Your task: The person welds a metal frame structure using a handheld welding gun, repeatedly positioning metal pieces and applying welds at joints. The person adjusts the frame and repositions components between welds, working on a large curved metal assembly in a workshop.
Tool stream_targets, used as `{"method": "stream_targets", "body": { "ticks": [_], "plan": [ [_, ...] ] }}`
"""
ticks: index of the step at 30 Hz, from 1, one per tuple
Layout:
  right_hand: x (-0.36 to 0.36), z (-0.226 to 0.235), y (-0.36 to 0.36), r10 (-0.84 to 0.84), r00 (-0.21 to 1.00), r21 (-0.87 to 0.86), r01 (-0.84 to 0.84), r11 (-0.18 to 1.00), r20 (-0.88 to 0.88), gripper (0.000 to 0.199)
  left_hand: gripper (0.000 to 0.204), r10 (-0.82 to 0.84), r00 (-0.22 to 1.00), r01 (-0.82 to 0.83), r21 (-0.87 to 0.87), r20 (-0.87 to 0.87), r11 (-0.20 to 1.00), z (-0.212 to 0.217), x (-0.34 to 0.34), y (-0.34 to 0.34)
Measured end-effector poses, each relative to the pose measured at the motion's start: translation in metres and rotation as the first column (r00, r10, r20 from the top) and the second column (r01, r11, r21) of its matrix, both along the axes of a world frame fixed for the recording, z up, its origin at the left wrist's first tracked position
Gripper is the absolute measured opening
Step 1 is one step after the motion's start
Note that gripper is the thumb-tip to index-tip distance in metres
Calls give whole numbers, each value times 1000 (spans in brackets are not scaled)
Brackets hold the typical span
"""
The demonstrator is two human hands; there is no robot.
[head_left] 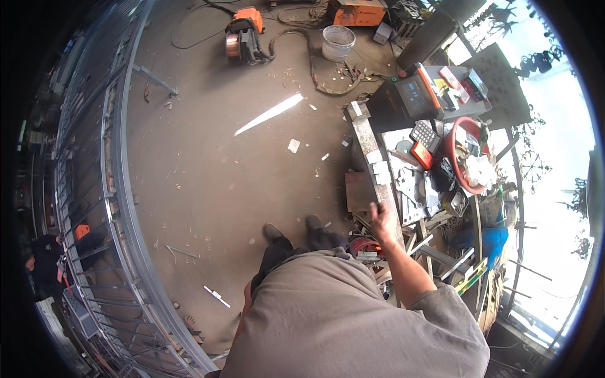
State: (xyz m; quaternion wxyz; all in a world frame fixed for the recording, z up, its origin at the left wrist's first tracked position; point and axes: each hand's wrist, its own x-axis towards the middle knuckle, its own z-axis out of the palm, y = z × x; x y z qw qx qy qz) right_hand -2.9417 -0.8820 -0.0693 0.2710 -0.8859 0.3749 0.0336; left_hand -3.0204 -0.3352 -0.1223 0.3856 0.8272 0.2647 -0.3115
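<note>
My right hand (380, 216) reaches out to the near end of a long flat metal bar (367, 140) that lies along the left edge of a cluttered workbench (409, 183). Motion blurs the hand, so its fingers are unclear and I cannot see anything in it. Small white blocks (378, 165) sit on the bar just beyond the hand. A rusty metal plate (358, 191) hangs at the bench side, left of the hand. My left hand is hidden; only my grey shirt (353, 315) and my shoes (273, 232) on the concrete floor show.
A large curved metal railing frame (123, 189) stands along the left. At the far end stand an orange wire-feed welder (242, 31), a white bucket (338, 41) and cables. The bench holds a black machine (409, 94), a calculator (423, 132) and a red basin (455, 157). Another person (45, 261) crouches at far left.
</note>
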Motion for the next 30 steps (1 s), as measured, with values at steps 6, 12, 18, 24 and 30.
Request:
{"method": "stream_targets", "body": {
  "ticks": [6,12,18,24,30],
  "plan": [
    [-55,-28,75,75,943,374,55,926,-324,58,36,-42,999,42,-18,-15,999,5,18,-13],
    [-65,-85,49,56,865,537,257,803,-498,51,36,-55,998,54,-14,-26,998,10,21,-11],
    [-57,-86,43,168,922,430,-2,903,-348,48,35,-134,990,133,-15,-55,991,10,38,5],
    [-66,-55,72,-435,897,417,427,803,-80,42,35,-302,950,301,-16,-83,953,7,79,31],
    [-159,44,36,-589,631,-112,725,680,505,35,35,-477,873,477,-31,-97,879,14,161,25]
  ]
}}
